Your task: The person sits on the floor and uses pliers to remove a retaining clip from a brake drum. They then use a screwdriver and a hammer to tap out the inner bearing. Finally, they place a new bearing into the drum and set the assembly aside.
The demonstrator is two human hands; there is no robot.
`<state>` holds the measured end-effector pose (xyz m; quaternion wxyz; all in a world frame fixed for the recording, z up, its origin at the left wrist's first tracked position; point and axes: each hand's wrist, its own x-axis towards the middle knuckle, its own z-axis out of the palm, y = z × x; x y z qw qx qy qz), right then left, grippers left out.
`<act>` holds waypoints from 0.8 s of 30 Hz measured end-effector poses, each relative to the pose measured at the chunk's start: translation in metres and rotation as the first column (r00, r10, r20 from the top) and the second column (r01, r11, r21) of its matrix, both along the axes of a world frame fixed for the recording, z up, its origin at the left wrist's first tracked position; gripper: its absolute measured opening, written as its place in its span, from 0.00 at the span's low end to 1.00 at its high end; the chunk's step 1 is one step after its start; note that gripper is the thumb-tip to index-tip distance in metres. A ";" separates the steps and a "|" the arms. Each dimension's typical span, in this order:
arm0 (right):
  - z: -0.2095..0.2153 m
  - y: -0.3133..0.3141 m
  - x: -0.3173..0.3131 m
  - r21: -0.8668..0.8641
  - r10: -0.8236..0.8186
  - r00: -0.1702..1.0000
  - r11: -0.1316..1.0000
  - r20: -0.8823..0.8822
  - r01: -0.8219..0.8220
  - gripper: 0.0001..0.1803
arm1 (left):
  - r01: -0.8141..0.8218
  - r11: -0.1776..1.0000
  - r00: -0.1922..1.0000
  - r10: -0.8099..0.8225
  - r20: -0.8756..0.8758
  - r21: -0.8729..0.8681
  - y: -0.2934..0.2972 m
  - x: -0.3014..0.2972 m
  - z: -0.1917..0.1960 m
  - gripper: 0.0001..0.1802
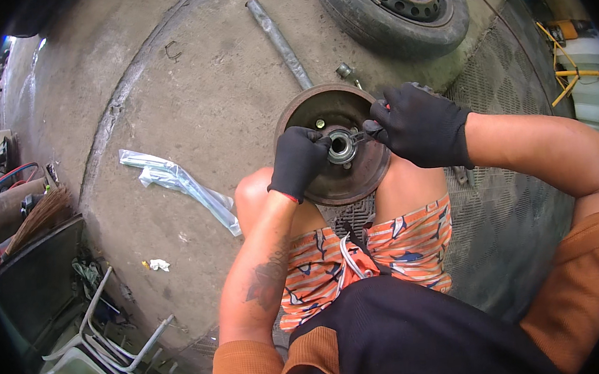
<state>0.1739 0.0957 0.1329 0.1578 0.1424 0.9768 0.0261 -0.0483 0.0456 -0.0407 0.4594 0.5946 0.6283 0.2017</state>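
A rusty brake drum [306, 183] rests across my knees, its hollow side up. In its middle sits a shiny round hub bearing [341, 146]. My left hand [297, 160], in a black glove, lies over the drum's left side with its fingers curled and the thumb and fingertips at the bearing's edge. Whatever they may pinch is hidden. My right hand [418, 125], also gloved in black, is closed round pliers [375, 131] with a bit of red on the handles. Their narrow jaws point left and reach the bearing's right edge.
Beyond the drum lie a metal pipe [277, 42], a socket [344, 70] and a wheel with its tyre [398, 12]. A clear plastic-wrapped bundle [180, 184] is on the concrete at left. A chair frame [118, 342] and a straw broom [38, 218] stand farther left.
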 end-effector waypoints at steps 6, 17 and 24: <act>0.001 -0.006 0.001 0.000 -0.025 0.997 1.000 0.079 0.025 0.18 | -0.074 0.994 0.965 0.092 0.247 -0.081 -0.010 0.002 0.018 0.11; -0.010 -0.004 0.002 0.075 -0.026 0.999 0.997 0.036 0.023 0.16 | -0.042 0.999 0.976 0.038 0.214 0.015 -0.005 0.004 -0.014 0.11; 0.002 -0.006 0.023 0.122 -0.139 0.989 0.984 0.053 0.131 0.14 | -0.016 0.999 0.999 0.014 0.043 0.041 -0.003 0.002 -0.009 0.13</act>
